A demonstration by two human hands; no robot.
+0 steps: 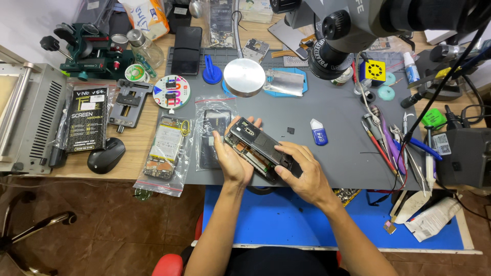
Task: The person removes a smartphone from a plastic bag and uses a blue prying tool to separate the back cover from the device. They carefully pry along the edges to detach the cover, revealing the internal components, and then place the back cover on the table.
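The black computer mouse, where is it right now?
In the head view, the black computer mouse lies at the left on the wooden desk, below the boxed screen part.

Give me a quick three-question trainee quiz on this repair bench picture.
1. True or false: both hands grip the opened phone.
2. Which lies nearest the left hand? A) computer mouse B) clear bag holding a dark part C) small blue bottle
3. What surface is the phone held over?

Key:
1. True; the right hand holds its near end.
2. B
3. The grey work mat.
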